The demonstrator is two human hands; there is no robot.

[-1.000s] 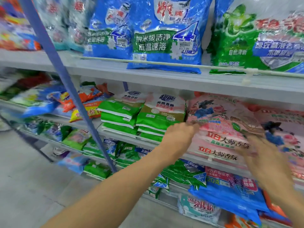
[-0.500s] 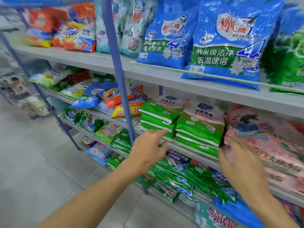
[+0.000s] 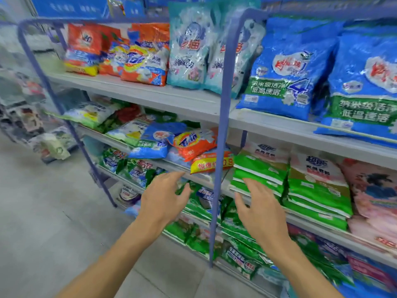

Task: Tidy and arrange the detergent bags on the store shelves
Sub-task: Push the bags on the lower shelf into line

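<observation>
Since the earlier frames, both hands have been taken off the pink detergent bags (image 3: 371, 186), which are now seen at the far right of the middle shelf (image 3: 305, 222), and the view has been swung to the left along the rack. The left hand (image 3: 163, 196) is held in the air with fingers spread and relaxed, nothing gripped, in front of the green bags (image 3: 189, 233) on the lower shelf. The right hand (image 3: 260, 209) is likewise spread wide and empty, its fingertips raised just before the stack of green-and-white detergent bags (image 3: 260, 171); whether contact is made cannot be told. A blue upright post (image 3: 221, 130) is seen between the two hands. A second green-and-white stack (image 3: 318, 186) lies beside the first, touching the pink bags. Left of the post, an orange bag (image 3: 194, 143) and a yellow-and-red bag (image 3: 211, 163) are piled loosely at the same level. On the top shelf, large blue bags (image 3: 287, 67) are stood upright, with pale teal bags (image 3: 189, 46) beside them. Grey floor (image 3: 43, 211) is shown at the left.
</observation>
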